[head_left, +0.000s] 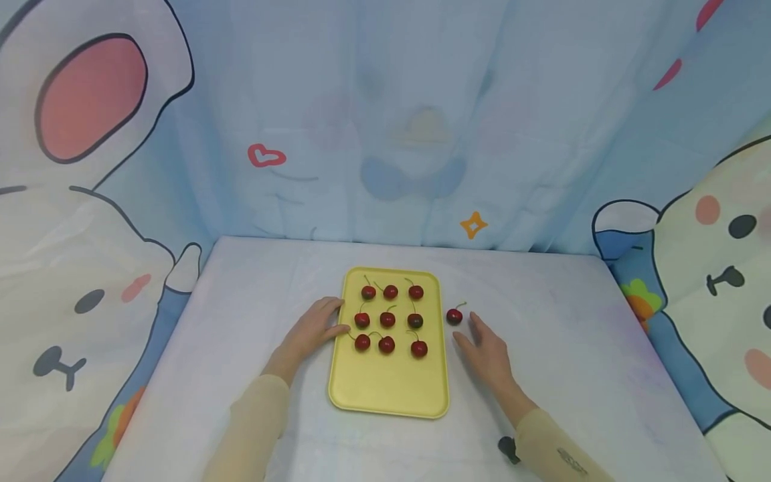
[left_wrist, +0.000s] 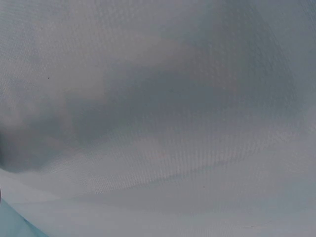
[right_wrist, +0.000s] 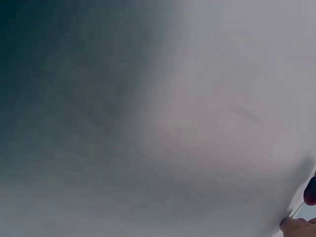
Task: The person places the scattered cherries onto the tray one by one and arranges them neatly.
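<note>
A yellow tray lies on the table with several dark red cherries arranged in three rows, stems attached. At its left edge is my left hand, the thumb reaching over the rim and the fingers extended along the side. One more cherry rests on the cloth just right of the tray, its stem pointing up and right. My right hand is beside that cherry, thumb and index finger spread apart. The right wrist view catches fingertips and a dark cherry at the lower right corner.
A pale cloth covers the table. Near the right sleeve sits a dark object, partly hidden by the sleeve. A blue printed curtain hangs behind the table and along both sides. Mostly blurred cloth fills the left wrist view.
</note>
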Available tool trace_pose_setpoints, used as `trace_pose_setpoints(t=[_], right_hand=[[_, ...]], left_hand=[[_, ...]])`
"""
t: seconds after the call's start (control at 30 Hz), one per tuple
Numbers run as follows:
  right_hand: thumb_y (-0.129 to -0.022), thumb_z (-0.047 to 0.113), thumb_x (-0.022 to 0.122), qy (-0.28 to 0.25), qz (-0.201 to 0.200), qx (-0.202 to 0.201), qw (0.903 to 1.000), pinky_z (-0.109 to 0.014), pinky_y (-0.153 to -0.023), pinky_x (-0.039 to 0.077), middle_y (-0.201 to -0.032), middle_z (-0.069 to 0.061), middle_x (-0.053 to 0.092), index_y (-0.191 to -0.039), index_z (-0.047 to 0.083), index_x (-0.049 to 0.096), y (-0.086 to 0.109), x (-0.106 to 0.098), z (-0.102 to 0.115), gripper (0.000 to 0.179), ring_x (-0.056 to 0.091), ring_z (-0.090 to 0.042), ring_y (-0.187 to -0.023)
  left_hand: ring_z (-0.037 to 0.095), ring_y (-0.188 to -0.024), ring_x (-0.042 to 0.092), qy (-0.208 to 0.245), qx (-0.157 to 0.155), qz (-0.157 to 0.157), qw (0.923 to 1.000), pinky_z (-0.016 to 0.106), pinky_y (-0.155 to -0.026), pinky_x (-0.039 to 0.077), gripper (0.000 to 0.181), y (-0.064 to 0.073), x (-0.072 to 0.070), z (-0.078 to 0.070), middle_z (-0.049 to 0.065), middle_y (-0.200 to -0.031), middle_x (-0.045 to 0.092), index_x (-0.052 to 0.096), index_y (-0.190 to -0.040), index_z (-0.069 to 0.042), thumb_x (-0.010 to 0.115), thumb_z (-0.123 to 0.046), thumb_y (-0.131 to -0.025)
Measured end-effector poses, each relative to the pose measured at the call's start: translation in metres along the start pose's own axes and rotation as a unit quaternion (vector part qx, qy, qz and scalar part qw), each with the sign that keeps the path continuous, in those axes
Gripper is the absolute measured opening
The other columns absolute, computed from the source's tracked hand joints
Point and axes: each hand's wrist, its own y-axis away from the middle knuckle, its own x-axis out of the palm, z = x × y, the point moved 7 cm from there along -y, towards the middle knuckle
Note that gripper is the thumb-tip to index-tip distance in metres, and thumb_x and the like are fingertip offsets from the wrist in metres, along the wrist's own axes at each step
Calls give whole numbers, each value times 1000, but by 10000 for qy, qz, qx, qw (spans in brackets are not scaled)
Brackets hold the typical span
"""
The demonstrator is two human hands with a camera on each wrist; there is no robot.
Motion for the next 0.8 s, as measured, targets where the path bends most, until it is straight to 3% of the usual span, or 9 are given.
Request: trace_pose_setpoints(t=[0.8], right_hand=[[-97,34,59,-114,-201,-12,9997,-50,-116,28,-153,-22,34,-151,1,31,-20,2,11,69,30,-38,-141]], left_hand=[[30,-133,43,39,15,-3,10000,39,-116,32,63,-1,0,1,14,-138,51,48,-139,-1,68,-37,-91]])
